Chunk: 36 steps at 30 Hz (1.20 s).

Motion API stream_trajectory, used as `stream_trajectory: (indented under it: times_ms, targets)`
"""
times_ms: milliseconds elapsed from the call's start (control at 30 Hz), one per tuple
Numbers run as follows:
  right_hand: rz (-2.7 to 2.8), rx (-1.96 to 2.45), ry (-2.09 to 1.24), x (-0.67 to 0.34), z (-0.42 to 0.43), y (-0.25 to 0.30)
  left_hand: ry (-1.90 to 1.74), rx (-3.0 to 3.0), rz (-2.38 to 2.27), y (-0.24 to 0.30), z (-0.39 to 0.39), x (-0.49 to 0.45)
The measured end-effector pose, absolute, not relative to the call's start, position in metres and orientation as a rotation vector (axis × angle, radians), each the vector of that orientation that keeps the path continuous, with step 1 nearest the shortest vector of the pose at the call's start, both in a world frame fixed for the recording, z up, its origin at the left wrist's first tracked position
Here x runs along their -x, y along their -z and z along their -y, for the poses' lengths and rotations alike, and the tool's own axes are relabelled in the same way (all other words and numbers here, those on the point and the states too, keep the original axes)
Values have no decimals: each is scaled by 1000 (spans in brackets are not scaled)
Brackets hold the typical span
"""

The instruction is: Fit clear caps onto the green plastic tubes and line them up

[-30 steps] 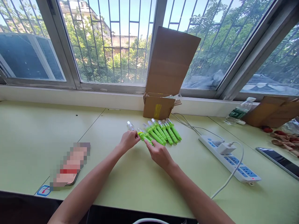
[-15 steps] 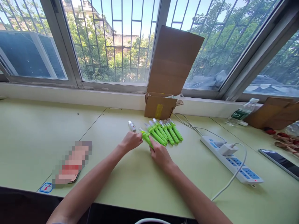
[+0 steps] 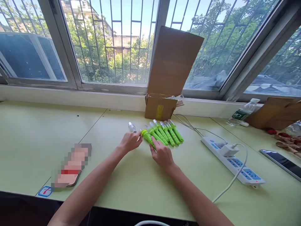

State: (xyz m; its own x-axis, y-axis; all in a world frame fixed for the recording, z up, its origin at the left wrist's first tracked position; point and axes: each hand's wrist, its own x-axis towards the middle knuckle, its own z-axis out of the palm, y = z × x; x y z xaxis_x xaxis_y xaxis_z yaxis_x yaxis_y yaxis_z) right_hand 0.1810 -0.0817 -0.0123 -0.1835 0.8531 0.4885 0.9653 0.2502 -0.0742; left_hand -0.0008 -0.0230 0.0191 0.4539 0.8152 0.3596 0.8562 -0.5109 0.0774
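Several bright green handled tools with clear caps (image 3: 171,138) lie side by side on the table. My right hand (image 3: 162,153) has its thumb and index finger on the lower end of the nearest green handled tool (image 3: 147,137). My left hand (image 3: 130,142) is closed beside that tool's upper end, fingertips close to its yellow-green collar. Whatever those fingers hold is hidden. Just beyond the left knuckles shows a clear and silvery capped piece (image 3: 132,127); I cannot tell whether the left hand touches it.
An open cardboard box (image 3: 160,108) stands behind the tools against the windowsill. To the right are a white power strip (image 3: 232,161) with cables, a phone (image 3: 281,163) and a plastic bottle (image 3: 244,112). A pixelated phone (image 3: 72,166) lies at left.
My left fingers have shifted slightly back from the nearest tool, and more of its collar shows. My right index finger rests a little higher along the handle. The other tools stay put.
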Motion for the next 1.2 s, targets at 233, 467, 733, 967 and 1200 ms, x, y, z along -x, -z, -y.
stream_trajectory:
  times_ms: [233, 467, 733, 967, 1200]
  targets:
    - [2107, 1672, 353, -183, 80, 15, 615, 2624, 1565, -17, 21, 2]
    - [2200, 1595, 398, -185, 79, 14, 548, 2620, 1625, -19, 22, -1]
    - [2288, 1540, 475, -185, 80, 16, 445, 2576, 1723, -15, 23, -10]
    - [2263, 1540, 488, -185, 80, 16, 546, 2541, 1714, -14, 22, -8]
    - [2208, 1621, 473, -180, 83, 15, 570, 2627, 1443, -11, 20, -2]
